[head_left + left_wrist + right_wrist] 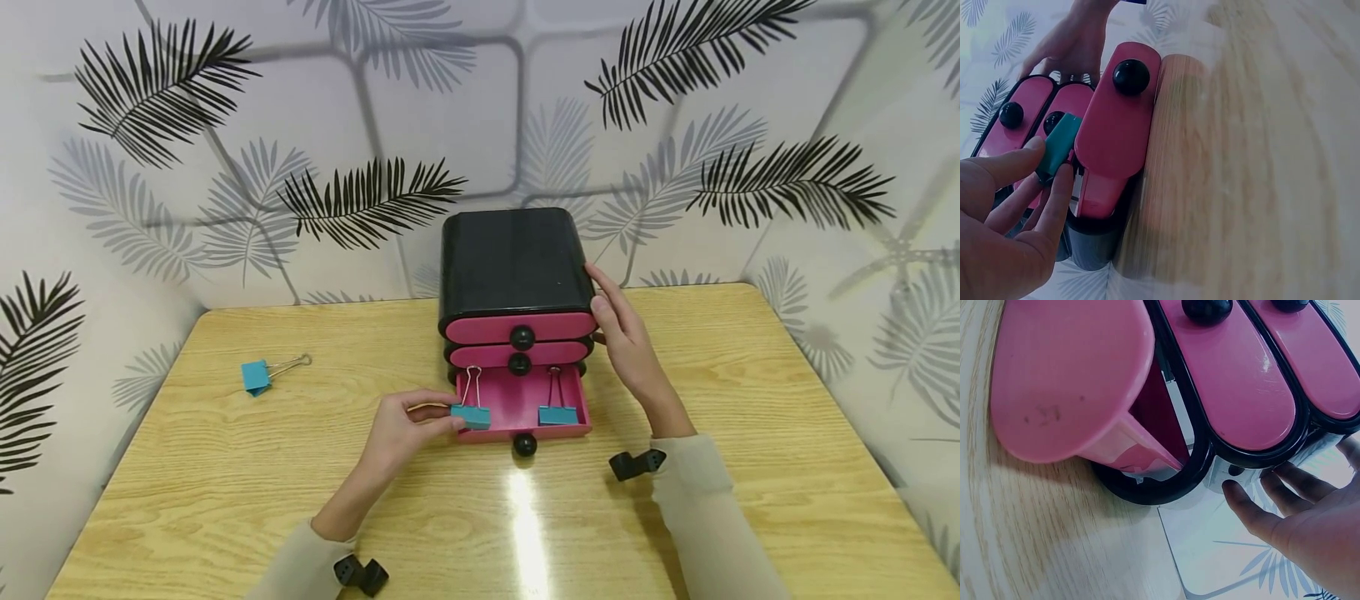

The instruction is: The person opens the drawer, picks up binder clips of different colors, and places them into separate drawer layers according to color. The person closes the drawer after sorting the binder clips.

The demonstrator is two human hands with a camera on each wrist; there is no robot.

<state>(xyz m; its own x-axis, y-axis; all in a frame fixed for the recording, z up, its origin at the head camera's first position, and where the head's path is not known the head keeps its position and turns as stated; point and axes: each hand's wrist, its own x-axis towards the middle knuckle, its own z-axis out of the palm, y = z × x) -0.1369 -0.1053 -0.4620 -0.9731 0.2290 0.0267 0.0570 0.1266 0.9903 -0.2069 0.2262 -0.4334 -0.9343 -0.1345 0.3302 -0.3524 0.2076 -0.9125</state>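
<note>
A black drawer unit point(517, 258) with pink fronts stands against the wall, its bottom drawer point(517, 434) pulled out. My left hand point(397, 433) pinches a teal binder clip point(472, 417) between thumb and fingers at the drawer's left front corner; in the left wrist view that clip point(1060, 142) shows beside the pink front. Another teal binder clip point(558, 415) lies in the drawer's right side, its wire handles pointing back. My right hand point(626, 342) rests with extended fingers on the unit's right side, and the right wrist view shows its fingertips point(1244, 494) at the black edge.
A third teal binder clip point(257, 377) lies on the wooden table point(225, 483) to the left. The upper two drawers, with round black knobs point(522, 337), are closed. A leaf-patterned wall point(322, 108) rises directly behind the unit.
</note>
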